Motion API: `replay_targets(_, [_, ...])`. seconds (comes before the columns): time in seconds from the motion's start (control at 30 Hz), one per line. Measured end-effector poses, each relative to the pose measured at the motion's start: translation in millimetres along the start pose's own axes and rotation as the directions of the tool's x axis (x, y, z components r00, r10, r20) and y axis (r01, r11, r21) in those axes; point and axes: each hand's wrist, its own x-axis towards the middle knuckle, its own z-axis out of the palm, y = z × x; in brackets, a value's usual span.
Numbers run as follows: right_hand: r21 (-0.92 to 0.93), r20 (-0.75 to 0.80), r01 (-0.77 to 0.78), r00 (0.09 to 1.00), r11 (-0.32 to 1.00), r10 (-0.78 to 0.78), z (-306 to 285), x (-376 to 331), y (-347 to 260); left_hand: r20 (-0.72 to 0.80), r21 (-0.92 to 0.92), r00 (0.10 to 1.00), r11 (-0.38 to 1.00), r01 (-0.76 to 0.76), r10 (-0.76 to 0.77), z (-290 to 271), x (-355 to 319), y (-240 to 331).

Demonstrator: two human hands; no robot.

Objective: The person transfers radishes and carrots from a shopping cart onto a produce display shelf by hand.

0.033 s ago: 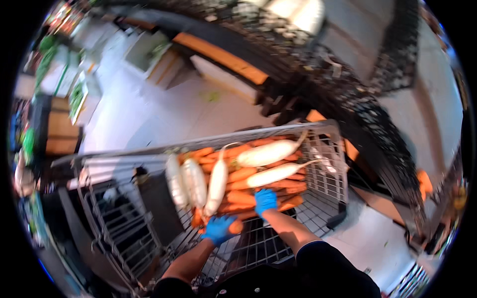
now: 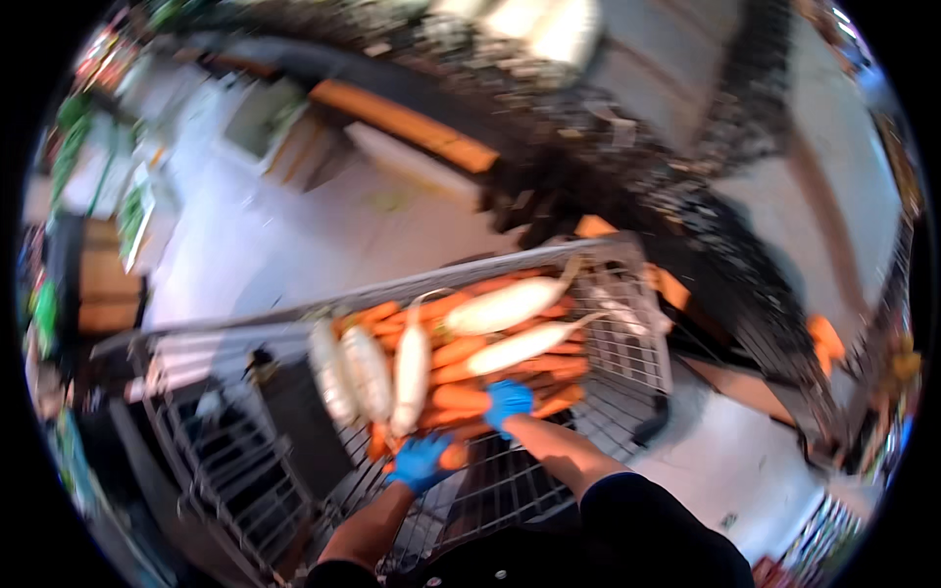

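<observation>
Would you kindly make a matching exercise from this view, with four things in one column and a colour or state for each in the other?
Things
1. Left hand
2. Radishes
3. Carrots
4. Cart

Colours and states
A. orange, some lying under the radishes
B. grey wire mesh
C. in a blue glove, around a single carrot
D. white

Pairs: 1-C, 2-D, 3-A, 4-B

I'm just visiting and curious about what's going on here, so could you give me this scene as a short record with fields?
Container: grey wire cart
Contents: many carrots; five visible white radishes on top
Left hand: blue glove, holding a carrot
Right hand: blue glove, touching the carrots; grip unclear
Surroundings: pale floor; blurred background
</observation>
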Motion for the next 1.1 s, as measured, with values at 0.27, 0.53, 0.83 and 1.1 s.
replay_targets(0.27, [0.318,-0.093,0.125,0.991,0.94,-0.1,-102.1,-111.3,44.3,0.021,-0.179,0.97,0.954,0.243,-0.243,-10.9,15.6,9.6])
replay_targets(0.53, [0.445,-0.7,0.896,0.35,-0.003,0.622,-153.8,-236.4,223.8,-0.599,-0.711,0.744,0.625,-0.322,-0.297,-71.7,22.4,35.4])
replay_targets(0.83, [0.817,-0.353,0.466,0.87,-0.34,0.346,-153.9,-243.3,251.6,-0.422,0.067,0.631,0.717,-0.694,0.651,-196.2,134.9,334.9])
replay_targets(1.1, [0.692,-0.697,0.629,0.451,0.356,0.558,-95.0,-247.6,236.5,-0.138,0.248,0.404,0.426,-0.87,0.904,-111.9,249.5,460.1])
